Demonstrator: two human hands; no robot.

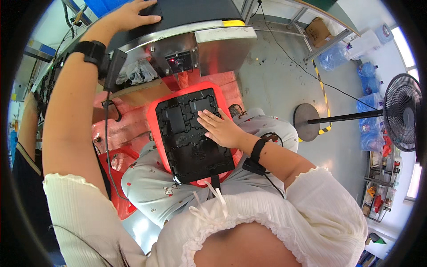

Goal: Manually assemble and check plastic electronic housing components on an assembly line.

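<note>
My left hand (131, 18) reaches far forward with its fingers stretched out over a black conveyor belt (191, 11); nothing shows in its grasp. Flat and with fingers extended, my right hand (221, 129) rests on the upper right of a black moulded plastic part (189, 153). That part has raised outlines and shallow recesses, and it lies on a red plastic stool or crate (158, 133) between my knees. The palm hides some of its right side. Each of my wrists wears a black strap with a cabled module.
The belt's metal frame (224, 38) stands just ahead, with a lit switch box (179, 61) below. A cardboard box (140, 95) holds clear plastic bags. At the right are a standing fan (400, 113) and several water bottles (369, 93). Another person's arm (28, 127) shows at far left.
</note>
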